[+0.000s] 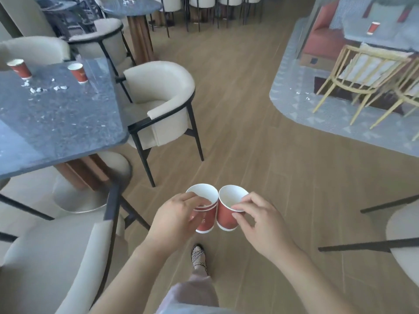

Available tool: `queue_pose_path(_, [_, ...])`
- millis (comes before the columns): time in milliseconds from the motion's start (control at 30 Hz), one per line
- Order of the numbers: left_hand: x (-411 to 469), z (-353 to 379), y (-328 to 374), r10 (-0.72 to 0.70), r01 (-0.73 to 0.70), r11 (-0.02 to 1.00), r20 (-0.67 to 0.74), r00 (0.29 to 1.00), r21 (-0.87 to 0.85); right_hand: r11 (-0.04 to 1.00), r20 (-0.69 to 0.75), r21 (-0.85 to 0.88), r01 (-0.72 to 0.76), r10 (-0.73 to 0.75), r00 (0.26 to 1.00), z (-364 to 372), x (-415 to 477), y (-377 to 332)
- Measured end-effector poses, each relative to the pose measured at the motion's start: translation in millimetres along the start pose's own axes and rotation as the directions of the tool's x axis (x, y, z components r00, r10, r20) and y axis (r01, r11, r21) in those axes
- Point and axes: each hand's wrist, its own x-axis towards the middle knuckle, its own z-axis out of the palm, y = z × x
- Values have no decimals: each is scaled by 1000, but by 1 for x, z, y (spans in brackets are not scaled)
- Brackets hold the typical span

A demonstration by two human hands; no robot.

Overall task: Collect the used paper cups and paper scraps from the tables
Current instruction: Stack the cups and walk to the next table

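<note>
Head view: beside the dark table (56, 123), left hand (174, 214) grips the left cup (205, 220), right hand (260, 220) pinches the rim of the right cup (226, 217); probably light and crushable, safest held at the rims.

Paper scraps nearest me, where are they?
Head view, upper left: the paper scraps lie on the dark table, between the left red cup and the right red cup standing there.

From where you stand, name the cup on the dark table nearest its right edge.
The right-hand cup, near the table's far right corner; the other cup stands far left.
</note>
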Motion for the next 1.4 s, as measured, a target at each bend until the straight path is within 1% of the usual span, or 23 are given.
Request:
queue_pose_path(133, [107,-18,-28,22,-21,1000,2,1000,-16,1000,-1,-9,-22,22,1000,-5,107,15])
queue_pose_path(267, [204,-31,-49,36,-36,999,-21,999,-5,1000,-18,-24,4,-4,1000,-5,202,31])
queue_pose_path(433, [300,-32,-72,29,-30,999,21,999,31,999,-42,0,-38,38,998,2,291,59])
queue_pose_path(667, [447,-12,-102,3,-4,1000,36,999,27,997,-41,8,-72,73,997,2,431,130])
queue_pose_path(967, [675,7,-118,2,-2,1000,-7,1000,-15,1000,7,7,-13,13,1000,-22,643,230])
queue_pose_path(1100, [753,10,-132,-20,19,999,-32,999,-29,1000,21,11,-6,6,1000,-23,724,260])
queue_pose_path(1267, [857,13,-166,-62,59,997,-77,995,-50,999,27,12,36,-36,999,-13,836,291])
queue_pose_path(1400, [955,8,-207,-47,40,997,-94,995,-69,997,-1,-20,77,-77,997,0,941,311])
